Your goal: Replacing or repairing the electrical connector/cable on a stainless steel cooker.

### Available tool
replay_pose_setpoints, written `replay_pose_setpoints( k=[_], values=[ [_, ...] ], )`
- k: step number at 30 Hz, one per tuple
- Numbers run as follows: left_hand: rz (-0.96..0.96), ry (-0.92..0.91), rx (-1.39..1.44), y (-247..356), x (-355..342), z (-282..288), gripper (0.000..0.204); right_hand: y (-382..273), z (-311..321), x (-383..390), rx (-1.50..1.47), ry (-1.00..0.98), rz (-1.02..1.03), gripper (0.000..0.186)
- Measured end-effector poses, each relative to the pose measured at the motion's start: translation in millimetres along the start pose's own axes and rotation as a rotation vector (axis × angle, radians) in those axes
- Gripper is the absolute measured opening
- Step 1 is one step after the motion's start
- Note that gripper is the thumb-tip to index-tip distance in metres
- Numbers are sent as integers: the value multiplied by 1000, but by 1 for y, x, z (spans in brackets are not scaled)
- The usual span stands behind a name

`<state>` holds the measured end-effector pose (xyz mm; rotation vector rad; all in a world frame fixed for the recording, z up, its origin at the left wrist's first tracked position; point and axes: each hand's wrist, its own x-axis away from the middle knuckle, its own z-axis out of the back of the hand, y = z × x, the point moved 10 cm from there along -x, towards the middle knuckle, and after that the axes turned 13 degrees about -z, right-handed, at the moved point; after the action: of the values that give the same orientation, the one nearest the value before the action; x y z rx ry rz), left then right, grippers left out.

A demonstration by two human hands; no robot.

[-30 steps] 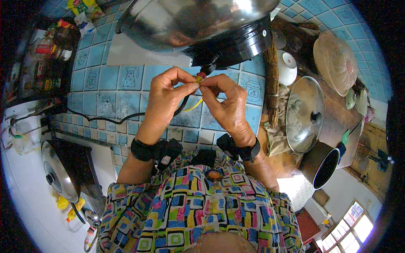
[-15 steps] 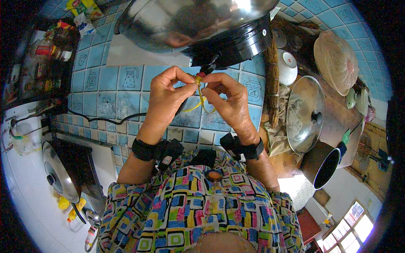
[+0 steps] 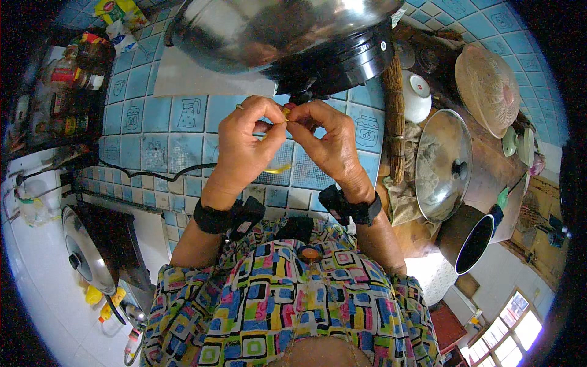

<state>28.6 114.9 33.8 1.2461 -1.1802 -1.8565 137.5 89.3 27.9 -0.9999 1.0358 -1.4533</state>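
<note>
My left hand (image 3: 244,140) and my right hand (image 3: 330,140) meet above the tiled counter, thumbs and forefingers pinched together. Between their fingertips is a thin yellow strip, mostly hidden; its loose end (image 3: 280,169) shows beside my left wrist. A small reddish piece (image 3: 290,106) sits just beyond the fingertips, its kind unclear. Right behind it is the black base (image 3: 342,61) under a large shiny metal pan (image 3: 287,30). From the left a black cable (image 3: 165,177) runs behind my left forearm. Both wrists wear black straps.
Blue picture tiles (image 3: 189,114) cover the counter. On the right are a straw bundle (image 3: 396,122), an upturned white bowl (image 3: 417,98), a glass lid (image 3: 443,165), a dark pot (image 3: 468,238) and a woven basket (image 3: 486,88). A dark shelf of jars (image 3: 67,79) stands left.
The fingertips of both hands have drawn closer together on the yellow strip. Its loop, visible between them before, is now largely out of sight.
</note>
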Motion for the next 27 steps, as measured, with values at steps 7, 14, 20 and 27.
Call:
replay_pose_setpoints(
  k=[7, 14, 20, 27],
  values=[
    [-340, -88, -413, 33, -4, -6, 15, 23, -4, -3, -168, -54, -152, 8],
    [-266, -82, -477, 30, -2, -6, 11, 26, -9, -3, -283, -116, -195, 9],
    [-133, -17, -197, 18, -5, 1, 10, 18, -4, 0, -142, -12, -119, 9],
    [-15, -47, -92, 10, -5, -1, 9, -6, 1, 2, 47, 105, 51, 12]
  ],
)
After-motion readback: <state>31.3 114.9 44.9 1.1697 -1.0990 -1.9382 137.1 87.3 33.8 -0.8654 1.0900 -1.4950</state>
